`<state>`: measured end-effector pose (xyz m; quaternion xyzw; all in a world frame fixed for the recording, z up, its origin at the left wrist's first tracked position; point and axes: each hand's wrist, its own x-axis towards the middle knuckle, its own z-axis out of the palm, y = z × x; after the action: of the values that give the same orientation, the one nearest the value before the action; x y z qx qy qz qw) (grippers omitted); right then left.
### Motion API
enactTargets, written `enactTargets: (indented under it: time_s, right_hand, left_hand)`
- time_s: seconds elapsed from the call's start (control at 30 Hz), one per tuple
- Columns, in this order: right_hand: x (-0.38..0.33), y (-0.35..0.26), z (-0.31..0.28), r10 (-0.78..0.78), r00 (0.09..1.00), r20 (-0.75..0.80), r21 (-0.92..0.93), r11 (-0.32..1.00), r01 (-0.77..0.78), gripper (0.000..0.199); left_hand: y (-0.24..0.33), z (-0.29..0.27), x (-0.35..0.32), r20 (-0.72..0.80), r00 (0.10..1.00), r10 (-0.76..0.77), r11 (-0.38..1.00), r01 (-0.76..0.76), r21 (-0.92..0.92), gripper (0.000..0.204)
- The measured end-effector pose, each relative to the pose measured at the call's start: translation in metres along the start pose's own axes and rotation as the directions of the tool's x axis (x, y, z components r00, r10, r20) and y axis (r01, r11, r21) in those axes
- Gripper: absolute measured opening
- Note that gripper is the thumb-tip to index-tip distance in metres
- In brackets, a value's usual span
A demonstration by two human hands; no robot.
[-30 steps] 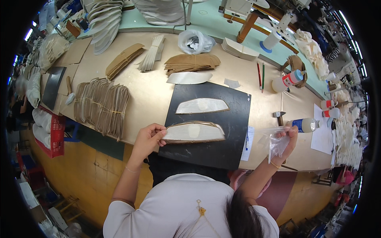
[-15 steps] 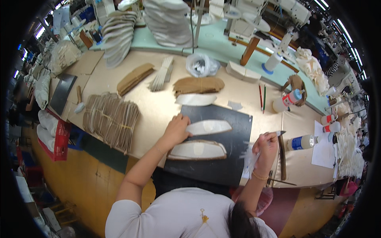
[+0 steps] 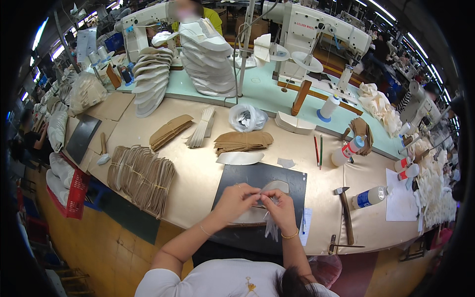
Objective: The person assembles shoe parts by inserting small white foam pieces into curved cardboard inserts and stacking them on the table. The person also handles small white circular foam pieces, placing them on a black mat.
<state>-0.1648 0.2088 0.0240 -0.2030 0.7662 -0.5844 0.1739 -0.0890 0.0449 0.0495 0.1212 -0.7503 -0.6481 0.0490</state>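
Observation:
My left hand (image 3: pixel 236 204) and my right hand (image 3: pixel 281 212) meet over the black mat (image 3: pixel 237 177), fingertips pinched together. Between them is a thin, clear strip, hard to make out. More translucent strips (image 3: pixel 271 230) dangle below my right palm, held by its curled fingers. Just behind the fingers, a curved white piece (image 3: pixel 277 186) lies on the mat, partly covered. A second white piece with a brown edge (image 3: pixel 251 218) is mostly hidden under my hands. Beyond the mat's far edge is another white curved piece (image 3: pixel 240 158).
Brown curved stacks (image 3: pixel 243 141) and a tied brown bundle (image 3: pixel 141 177) lie on the table. A plastic bag (image 3: pixel 247 118) is farther back. A hammer (image 3: pixel 347 218), a clear bottle (image 3: pixel 370 197) and a red-labelled bottle (image 3: pixel 348 151) stand or lie rightward. Sewing machines (image 3: pixel 321 29) line the back.
My left hand has left the white curved piece, and my right hand has come inward from near the hammer with the strips. Both now meet over the mat. The view has tilted upward.

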Motion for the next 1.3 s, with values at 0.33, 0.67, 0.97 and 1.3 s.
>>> enactTargets:
  time_s: [0.33,0.67,0.97,1.3]
  right_hand:
    - [-0.007,0.005,-0.01,0.075,0.997,0.001,-0.054,0.996,-0.075,0.019]
    - [-0.009,0.003,-0.01,0.093,0.988,0.123,0.261,0.957,-0.122,0.013]
    - [-0.016,-0.011,-0.013,0.077,0.971,0.225,0.405,0.899,-0.165,0.01]
    - [-0.019,-0.005,-0.024,0.118,0.98,0.161,0.309,0.937,-0.164,0.021]
  left_hand:
    - [-0.009,0.028,-0.011,0.032,0.934,0.355,0.858,-0.34,0.384,0.027]
    - [0.001,0.011,-0.011,0.141,0.986,0.084,0.986,-0.103,0.134,0.032]
    - [-0.01,0.003,0.0,0.289,0.948,-0.132,0.899,0.237,-0.368,0.024]
    - [-0.002,0.023,-0.006,0.235,0.97,-0.056,0.948,0.125,-0.293,0.024]
